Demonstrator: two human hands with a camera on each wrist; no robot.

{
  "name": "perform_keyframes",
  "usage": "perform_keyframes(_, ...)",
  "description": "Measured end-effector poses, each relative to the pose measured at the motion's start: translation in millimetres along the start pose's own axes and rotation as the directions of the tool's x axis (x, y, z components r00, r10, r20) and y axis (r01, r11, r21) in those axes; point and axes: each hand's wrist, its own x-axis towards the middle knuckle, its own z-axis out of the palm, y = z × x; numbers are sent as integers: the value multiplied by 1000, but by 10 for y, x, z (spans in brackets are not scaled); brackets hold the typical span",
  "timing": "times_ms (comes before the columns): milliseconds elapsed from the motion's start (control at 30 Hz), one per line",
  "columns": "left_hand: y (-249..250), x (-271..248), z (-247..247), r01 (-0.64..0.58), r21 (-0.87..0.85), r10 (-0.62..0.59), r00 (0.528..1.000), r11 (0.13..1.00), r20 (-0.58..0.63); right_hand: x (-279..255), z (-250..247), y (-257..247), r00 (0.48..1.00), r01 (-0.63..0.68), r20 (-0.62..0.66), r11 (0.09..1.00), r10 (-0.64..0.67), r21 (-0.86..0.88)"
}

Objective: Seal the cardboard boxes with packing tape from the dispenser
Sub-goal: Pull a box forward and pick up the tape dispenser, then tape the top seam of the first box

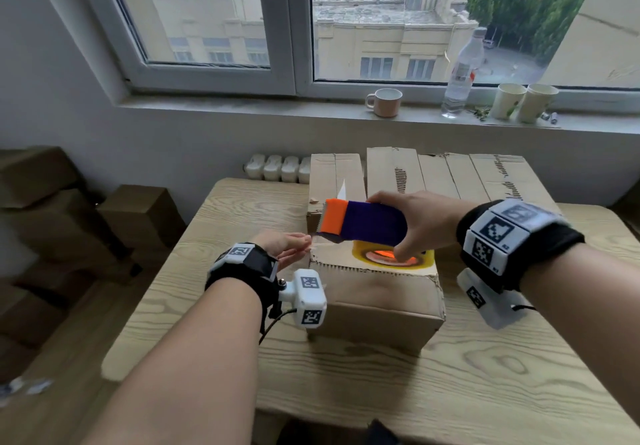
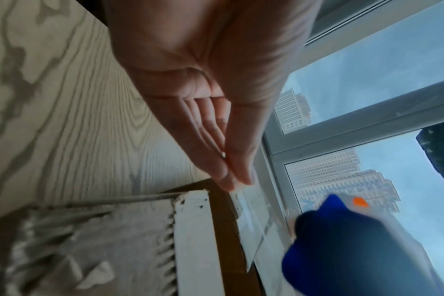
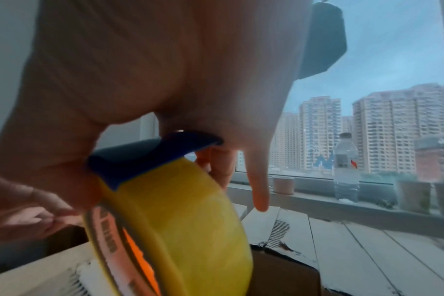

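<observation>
A closed cardboard box (image 1: 377, 295) stands in the middle of the wooden table (image 1: 450, 392). Just above its top, my right hand (image 1: 410, 225) grips a purple tape dispenser (image 1: 367, 223) with an orange front end and a yellow tape roll (image 1: 391, 256). At the box's left top edge, my left hand (image 1: 301, 242) pinches the pulled-out tape end between thumb and fingers. In the left wrist view the left hand (image 2: 237, 180) holds the clear tape strip (image 2: 251, 216), which runs to the dispenser (image 2: 342, 240). The right wrist view shows the roll (image 3: 190, 230) over the box (image 3: 38, 276).
Flattened cardboard sheets (image 1: 467, 178) lean behind the box. On the windowsill stand a mug (image 1: 383, 102), a water bottle (image 1: 462, 74) and two paper cups (image 1: 507, 100). More boxes (image 1: 52, 202) are stacked on the floor at the left. A radiator (image 1: 277, 167) sits below the sill.
</observation>
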Motion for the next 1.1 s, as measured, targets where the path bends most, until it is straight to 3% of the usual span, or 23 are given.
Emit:
perform_keyframes(167,2,-74,6,15,33,-15,1000,999,-5,-15,56,-101,997,47,-49,993,-52,-109)
perform_keyframes(333,90,-120,-13,58,50,-59,998,997,8,-44,22,-114,987,80,-132,994,-90,-79)
perform_keyframes(500,202,-177,-25,156,211,-159,987,965,-5,-10,103,-125,991,72,-106,995,-79,-68)
perform_keyframes(667,128,-51,-82,108,402,-127,992,909,22,-45,93,-90,995,84,-44,996,-85,-30)
perform_keyframes(867,76,-41,-131,113,390,-105,994,914,-42,-141,79,-114,993,109,61,973,-99,-205)
perform_keyframes(967,105,-14,-118,121,395,-126,992,911,-13,-172,57,-96,993,118,63,950,-105,-290)
perform_keyframes(1100,131,-2,-239,105,348,-65,990,932,-125,-254,-22,21,996,78,60,937,-61,-339)
